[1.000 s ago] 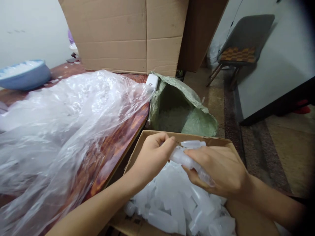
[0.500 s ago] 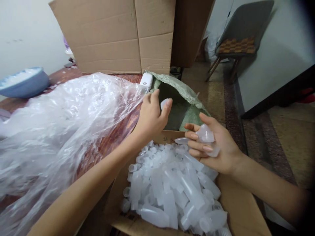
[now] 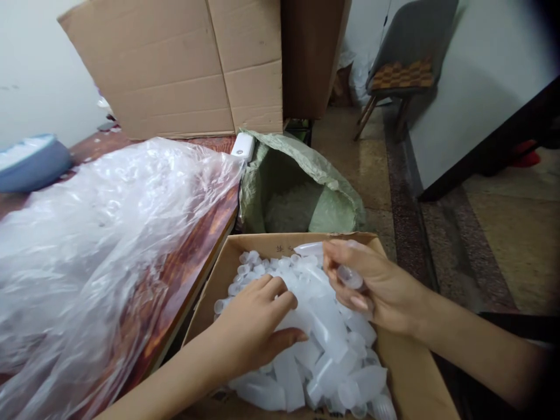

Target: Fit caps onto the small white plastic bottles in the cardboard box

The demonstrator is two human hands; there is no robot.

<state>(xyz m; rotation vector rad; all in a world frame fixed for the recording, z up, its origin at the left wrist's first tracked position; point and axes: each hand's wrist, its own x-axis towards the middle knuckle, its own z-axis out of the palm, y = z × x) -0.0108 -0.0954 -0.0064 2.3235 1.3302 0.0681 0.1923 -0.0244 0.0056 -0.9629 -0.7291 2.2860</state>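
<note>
A cardboard box (image 3: 387, 361) in front of me holds a heap of translucent white plastic bottles (image 3: 326, 326), with small round-mouthed pieces among them. My left hand (image 3: 262, 318) is low over the heap, thumb held apart from the fingers; its fingertips are partly hidden, and no held piece shows. Above the heap's right side, my right hand (image 3: 363, 280) is curled around translucent plastic pieces (image 3: 350, 277), one with a round open end. Close to its fingertips is a pointed bottle (image 3: 308, 249) near the box's far wall.
Behind the box gapes a green woven sack (image 3: 336, 204), with pale contents inside. Crumpled clear plastic sheeting (image 3: 109, 198) covers much of the table to the left, near a blue basin (image 3: 35, 166). A white device (image 3: 243, 146), large cardboard carton (image 3: 175, 70) and grey chair (image 3: 409, 46) stand beyond.
My left hand has moved from the sack's mouth down to the heap; the small white piece by its thumb no longer shows. The right hand's fingers have closed further around its pieces.
</note>
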